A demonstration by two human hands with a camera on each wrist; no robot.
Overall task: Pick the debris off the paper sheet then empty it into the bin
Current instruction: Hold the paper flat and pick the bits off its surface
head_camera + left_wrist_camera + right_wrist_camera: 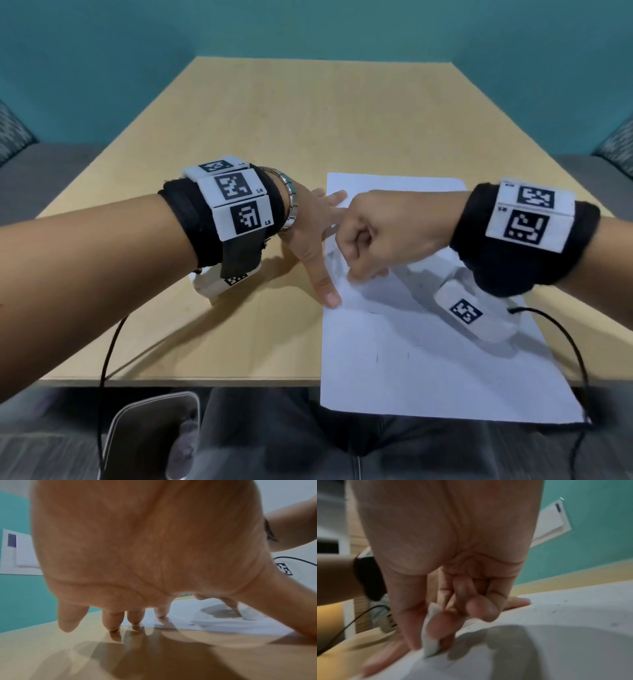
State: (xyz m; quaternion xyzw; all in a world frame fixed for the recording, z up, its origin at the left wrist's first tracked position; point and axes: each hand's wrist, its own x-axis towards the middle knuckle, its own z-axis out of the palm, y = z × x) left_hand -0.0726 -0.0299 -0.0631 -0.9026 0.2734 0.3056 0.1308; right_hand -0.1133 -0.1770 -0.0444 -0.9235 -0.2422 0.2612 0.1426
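Note:
A white paper sheet (pixel 428 359) lies on the wooden table (pixel 274 120), its near end hanging over the front edge. A few small dark specks of debris (pixel 376 358) dot it, and the right wrist view shows more specks (pixel 554 610). My left hand (pixel 315 233) lies flat with spread fingers (pixel 161 612) pressing the sheet's left edge. My right hand (pixel 356 274) is curled just right of it. Its thumb and forefinger pinch a small white eraser-like piece (pixel 430 631) whose lower end touches the paper (pixel 556 649).
A grey bin (pixel 150 435) stands on the floor below the table's front edge, to the left of my lap. Black cables (pixel 109 342) hang from both wrists over the front edge. Teal walls surround the table on the far sides.

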